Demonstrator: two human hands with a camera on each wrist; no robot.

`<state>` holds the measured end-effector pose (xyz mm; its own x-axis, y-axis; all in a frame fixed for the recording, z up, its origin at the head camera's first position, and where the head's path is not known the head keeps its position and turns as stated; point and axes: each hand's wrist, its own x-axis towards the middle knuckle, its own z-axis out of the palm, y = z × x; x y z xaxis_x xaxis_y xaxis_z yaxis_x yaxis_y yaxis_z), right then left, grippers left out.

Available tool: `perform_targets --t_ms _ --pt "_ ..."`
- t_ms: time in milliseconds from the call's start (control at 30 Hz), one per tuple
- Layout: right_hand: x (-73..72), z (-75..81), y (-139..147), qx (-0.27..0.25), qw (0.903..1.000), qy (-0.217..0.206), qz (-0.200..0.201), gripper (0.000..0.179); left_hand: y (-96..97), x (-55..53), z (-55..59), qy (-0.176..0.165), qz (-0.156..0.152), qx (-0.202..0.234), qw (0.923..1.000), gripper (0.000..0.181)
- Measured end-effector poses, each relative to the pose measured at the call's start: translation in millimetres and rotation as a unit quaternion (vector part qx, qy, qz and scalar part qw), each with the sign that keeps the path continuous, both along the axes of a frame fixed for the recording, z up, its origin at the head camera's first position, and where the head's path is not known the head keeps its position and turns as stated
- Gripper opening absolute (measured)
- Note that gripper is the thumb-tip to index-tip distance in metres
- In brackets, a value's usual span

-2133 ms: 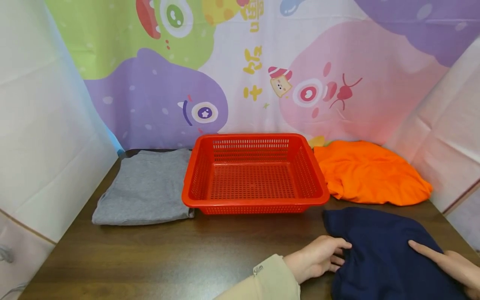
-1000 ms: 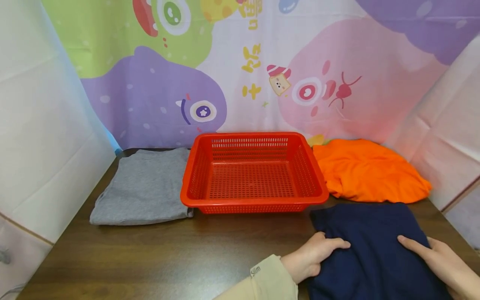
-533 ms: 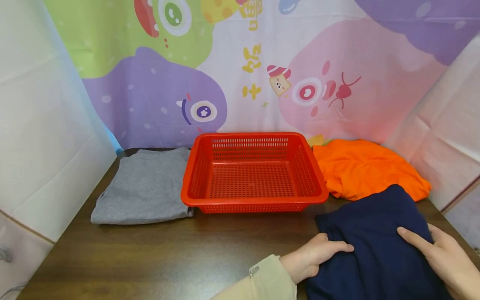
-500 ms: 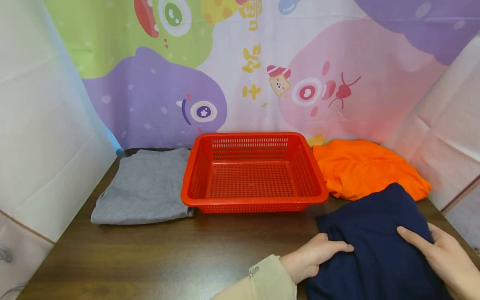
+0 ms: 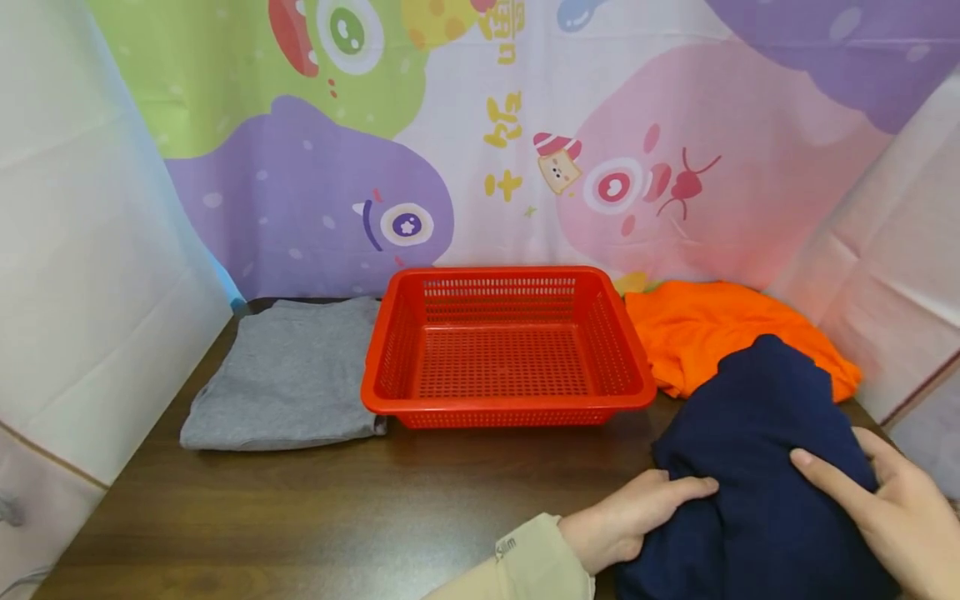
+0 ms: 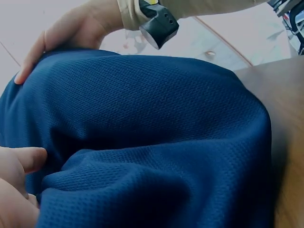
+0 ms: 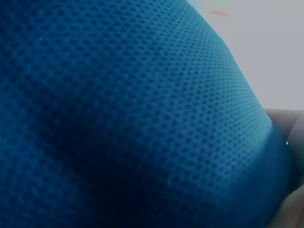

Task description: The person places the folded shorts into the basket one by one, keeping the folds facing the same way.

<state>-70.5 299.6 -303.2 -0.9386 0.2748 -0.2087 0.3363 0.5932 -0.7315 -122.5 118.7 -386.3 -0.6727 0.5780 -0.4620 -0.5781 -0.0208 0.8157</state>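
A dark navy piece of clothing (image 5: 765, 467), folded into a loose bundle, is held between both hands at the right front of the table. My left hand (image 5: 633, 512) grips its left side, thumb on top and the other fingers hidden beneath the cloth. On the far side my right hand (image 5: 888, 508) grips the right edge, thumb lying over the fabric. In the left wrist view the knit cloth (image 6: 142, 104) bulges between the two hands, with a deep fold near the left thumb. The cloth (image 7: 142, 114) fills most of the right wrist view.
A red plastic basket (image 5: 510, 414) with nothing in it stands at the back middle of the brown table (image 5: 300, 517). Left of it lies a folded grey garment (image 5: 292, 375). An orange garment (image 5: 705, 333) lies to its right, partly behind the navy cloth. A printed curtain (image 5: 495, 233) hangs behind.
Both hands have taken hold of the navy cloth, which lay flatter before. Its far end has risen and now overlaps the orange garment in view. The basket and grey garment have not moved.
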Motion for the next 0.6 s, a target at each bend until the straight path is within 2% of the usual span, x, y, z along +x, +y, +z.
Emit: perform_targets --t_ms 200,400,467,600 --pt "5.5 3.7 -6 0.003 0.9982 0.058 -0.012 0.049 0.0 5.2 6.7 -0.008 -0.015 0.025 0.9995 0.022" --pt "9.1 10.0 -13 -0.018 0.9932 0.115 -0.005 0.023 -3.3 7.0 13.1 -0.031 -0.005 0.064 0.9974 0.02" --pt "10.8 12.4 -16 -0.066 0.9862 0.152 -0.002 0.012 -5.0 7.9 14.5 -0.034 0.003 0.079 0.9963 0.02" --pt "11.7 18.4 -22 -0.162 0.9633 0.213 0.018 0.017 -11.0 8.7 15.4 -0.029 0.009 0.112 0.9932 0.02"
